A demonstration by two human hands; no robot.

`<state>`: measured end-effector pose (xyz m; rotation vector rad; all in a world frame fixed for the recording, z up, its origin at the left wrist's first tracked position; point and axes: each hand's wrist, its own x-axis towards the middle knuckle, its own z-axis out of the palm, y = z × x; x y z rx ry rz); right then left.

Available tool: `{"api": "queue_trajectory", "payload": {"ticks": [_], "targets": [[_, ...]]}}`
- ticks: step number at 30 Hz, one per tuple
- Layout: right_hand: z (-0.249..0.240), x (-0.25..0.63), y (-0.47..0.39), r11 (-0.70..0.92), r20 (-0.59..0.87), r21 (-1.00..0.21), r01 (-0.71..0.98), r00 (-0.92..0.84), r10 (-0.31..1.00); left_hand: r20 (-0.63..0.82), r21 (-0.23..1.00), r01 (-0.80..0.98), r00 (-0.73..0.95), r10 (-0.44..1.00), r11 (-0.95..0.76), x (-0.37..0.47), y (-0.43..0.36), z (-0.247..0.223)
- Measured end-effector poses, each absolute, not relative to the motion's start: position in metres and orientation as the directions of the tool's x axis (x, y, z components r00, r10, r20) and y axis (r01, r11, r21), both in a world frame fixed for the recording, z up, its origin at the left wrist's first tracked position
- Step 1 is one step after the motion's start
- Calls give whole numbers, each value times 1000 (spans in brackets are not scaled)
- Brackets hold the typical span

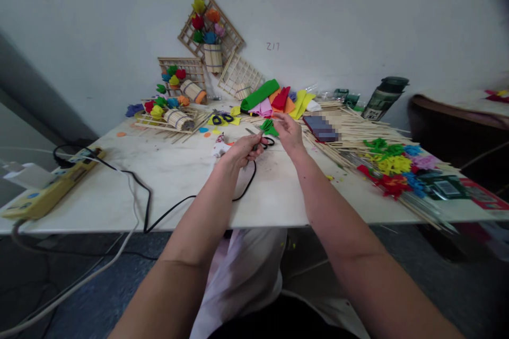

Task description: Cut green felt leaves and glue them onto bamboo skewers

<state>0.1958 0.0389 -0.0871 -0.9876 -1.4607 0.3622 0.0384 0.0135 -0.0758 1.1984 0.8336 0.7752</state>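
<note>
I see my left hand (240,152) closed around the black handles of a pair of small steel scissors (256,140), whose blades point up toward eleven o'clock, away from me. My right hand (289,132) sits just beside it at two o'clock, fingers pinched on a small piece of green felt (269,127) that hangs right at the scissor tips. The felt is nearer the right hand; the blades' long axis runs straight at it. Both hover over the white marble tabletop (167,180). A black power cord (167,212) snakes from under the left hand toward eight o'clock. A heap of thin bamboo sticks (358,135) lies at three o'clock, with cut felt flowers (392,167) on it.
</note>
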Motion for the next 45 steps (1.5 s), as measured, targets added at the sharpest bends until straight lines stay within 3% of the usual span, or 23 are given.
{"api": "queue_trajectory", "payload": {"ticks": [6,9,13,20,26,30,34,39,45], "targets": [[-87,196,42,616,727,-670,415,199,657,-90,992,-47,406,909,120,41,11,-75],[-86,195,42,574,689,-707,413,222,690,-73,995,-37,389,918,95,41,11,-76],[-86,193,41,517,597,-792,325,234,767,-48,998,-18,390,920,59,41,13,-79],[-85,191,39,488,550,-828,277,229,803,-14,1000,19,370,929,7,41,15,-82],[-79,186,30,385,383,-922,52,280,880,91,992,58,307,947,-114,43,18,-83],[-76,185,25,255,243,-962,-93,120,963,157,962,177,256,954,-206,45,22,-85],[-77,185,25,146,138,-972,-186,58,989,245,856,411,212,946,-314,47,21,-85],[-80,186,29,186,164,-958,-220,111,980,328,697,610,196,924,-377,48,16,-79],[-84,183,34,256,216,-943,-212,193,957,317,670,648,192,929,-363,47,15,-79]]}}
